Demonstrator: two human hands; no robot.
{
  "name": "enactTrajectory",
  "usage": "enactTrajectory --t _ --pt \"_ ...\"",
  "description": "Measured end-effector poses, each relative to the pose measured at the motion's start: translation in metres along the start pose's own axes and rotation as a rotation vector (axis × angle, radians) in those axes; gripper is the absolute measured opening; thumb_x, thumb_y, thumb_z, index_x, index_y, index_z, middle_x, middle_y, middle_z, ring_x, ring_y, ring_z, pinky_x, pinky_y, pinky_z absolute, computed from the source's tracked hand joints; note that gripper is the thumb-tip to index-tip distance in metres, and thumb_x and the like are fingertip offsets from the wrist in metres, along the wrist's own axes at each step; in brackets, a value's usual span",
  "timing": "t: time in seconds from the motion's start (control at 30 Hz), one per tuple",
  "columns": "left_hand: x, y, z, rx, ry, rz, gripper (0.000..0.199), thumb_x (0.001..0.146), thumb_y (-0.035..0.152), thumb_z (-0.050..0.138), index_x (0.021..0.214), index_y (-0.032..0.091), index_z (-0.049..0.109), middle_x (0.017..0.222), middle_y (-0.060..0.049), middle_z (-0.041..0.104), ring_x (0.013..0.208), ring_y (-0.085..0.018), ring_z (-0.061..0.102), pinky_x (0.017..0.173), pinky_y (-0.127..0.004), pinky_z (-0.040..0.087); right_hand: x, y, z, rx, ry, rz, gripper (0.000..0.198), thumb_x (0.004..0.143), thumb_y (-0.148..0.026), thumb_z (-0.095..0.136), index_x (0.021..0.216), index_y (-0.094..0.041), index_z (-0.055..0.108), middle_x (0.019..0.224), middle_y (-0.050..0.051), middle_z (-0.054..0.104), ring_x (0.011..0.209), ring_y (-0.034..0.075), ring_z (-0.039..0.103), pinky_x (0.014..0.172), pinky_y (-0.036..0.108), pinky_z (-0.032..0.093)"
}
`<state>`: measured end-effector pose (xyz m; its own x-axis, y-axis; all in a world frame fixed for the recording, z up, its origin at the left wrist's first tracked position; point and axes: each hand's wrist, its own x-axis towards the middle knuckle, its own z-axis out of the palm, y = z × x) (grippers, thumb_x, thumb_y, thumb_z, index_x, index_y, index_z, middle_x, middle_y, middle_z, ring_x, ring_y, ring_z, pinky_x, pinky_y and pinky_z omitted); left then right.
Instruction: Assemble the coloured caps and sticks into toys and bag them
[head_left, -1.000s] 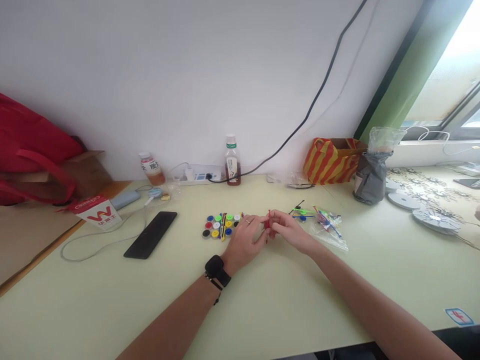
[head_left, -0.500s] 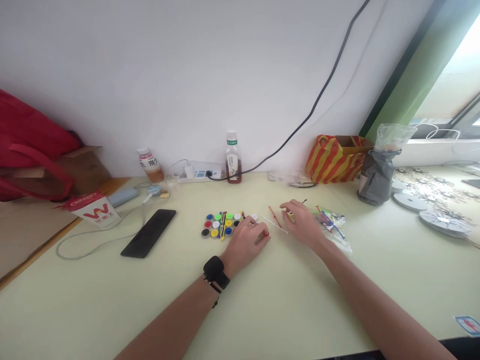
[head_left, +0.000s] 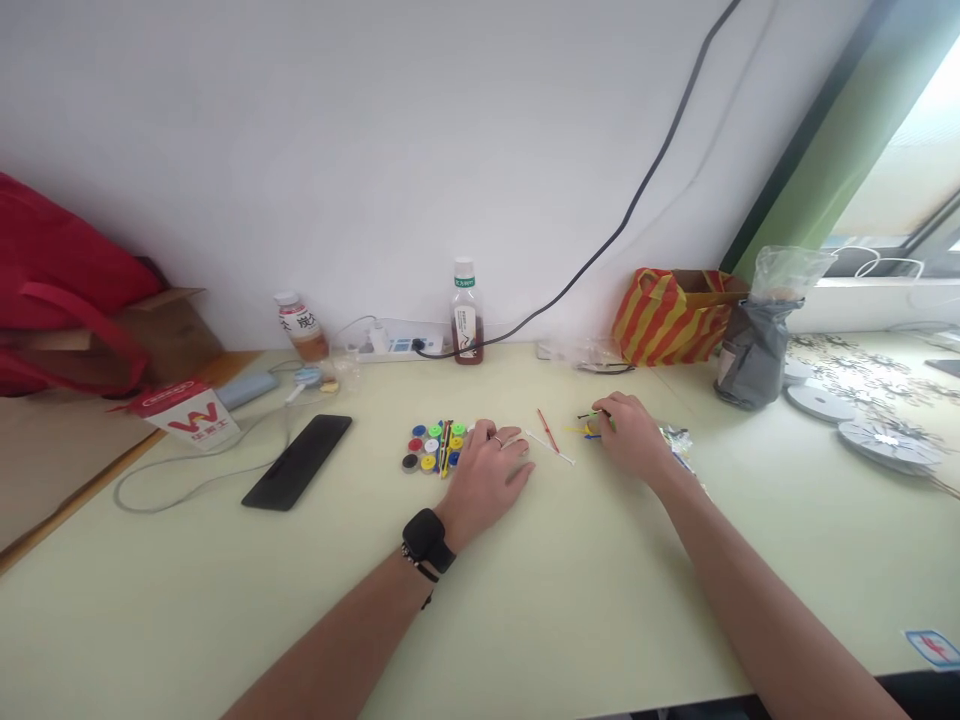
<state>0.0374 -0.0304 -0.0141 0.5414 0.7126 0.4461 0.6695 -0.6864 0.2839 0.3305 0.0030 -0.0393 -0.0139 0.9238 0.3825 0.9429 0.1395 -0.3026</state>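
Red stick [head_left: 548,431] runs 11-to-5 o'clock, white stick [head_left: 563,457] 10-to-4, on pale bench [head_left: 570,590]; wall [head_left: 337,150] at 12. Left hand [head_left: 487,472] fingers loosely spread; right hand [head_left: 634,440] fingers, can't tell.

There are two hands: one left hand [head_left: 489,474], one right hand [head_left: 634,437]. Between them lie one red stick [head_left: 548,430] and one white stick [head_left: 559,454]. At least nine little round pieces [head_left: 431,446] show; the left hand hides some. There are two bottles [head_left: 466,330], one striped bag [head_left: 651,318], one watch [head_left: 425,535] and one red-and-white box [head_left: 193,420].
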Motion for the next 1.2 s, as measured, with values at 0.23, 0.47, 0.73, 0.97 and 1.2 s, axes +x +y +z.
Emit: enactTrajectory --t 0.23,0.47,0.73,0.97,1.2 --pt "-0.0042 0.0001 0.0009 0.072 -0.013 -0.035 0.039 0.099 0.041 0.057 0.136 0.029 0.060 0.142 -0.011 0.057 0.123 -0.037 0.046 0.105 -0.060 0.043 0.0000 0.0075 0.0027 -0.007 0.019 0.038 0.024 0.093 -0.014 0.047 0.099 -0.018 0.070 0.101 0.011 0.067 0.096 0.025 0.063 0.078 0.035 0.047" --pt "-0.0046 0.0003 0.0014 0.100 -0.025 -0.036 0.039 0.100 0.039 0.056 0.137 0.028 0.060 0.139 -0.012 0.057 0.122 -0.038 0.046 0.102 -0.059 0.043 0.0023 0.0052 -0.0005 -0.012 0.081 0.003 0.019 0.093 -0.016 0.048 0.090 -0.019 0.067 0.095 0.011 0.067 0.095 0.027 0.061 0.081 0.037 0.046" --pt "-0.0051 0.0000 0.0022 0.077 -0.023 -0.052 0.039 0.099 0.037 0.056 0.137 0.029 0.059 0.141 -0.012 0.056 0.126 -0.039 0.043 0.102 -0.059 0.043 0.0004 0.0064 -0.0026 -0.076 0.055 0.006 0.030 0.090 -0.011 0.047 0.103 -0.020 0.072 0.105 0.012 0.072 0.102 0.030 0.059 0.081 0.040 0.045" --pt "-0.0040 0.0004 0.0024 0.100 -0.051 -0.053 0.041 0.099 0.038 0.056 0.139 0.026 0.058 0.139 -0.012 0.056 0.125 -0.039 0.043 0.103 -0.059 0.042 0.0019 0.0075 -0.0020 -0.136 -0.023 0.028 0.024 0.093 -0.017 0.049 0.094 -0.021 0.072 0.096 0.010 0.075 0.093 0.029 0.061 0.076 0.039 0.042" --pt "-0.0031 0.0035 0.0015 0.042 -0.004 -0.048 0.041 0.098 0.034 0.059 0.138 0.028 0.058 0.142 -0.009 0.055 0.128 -0.038 0.040 0.105 -0.057 0.042 0.0016 0.0046 -0.0033 -0.067 0.018 0.057 0.021 0.096 -0.021 0.047 0.098 -0.022 0.068 0.098 0.008 0.075 0.095 0.028 0.061 0.078 0.038 0.043"
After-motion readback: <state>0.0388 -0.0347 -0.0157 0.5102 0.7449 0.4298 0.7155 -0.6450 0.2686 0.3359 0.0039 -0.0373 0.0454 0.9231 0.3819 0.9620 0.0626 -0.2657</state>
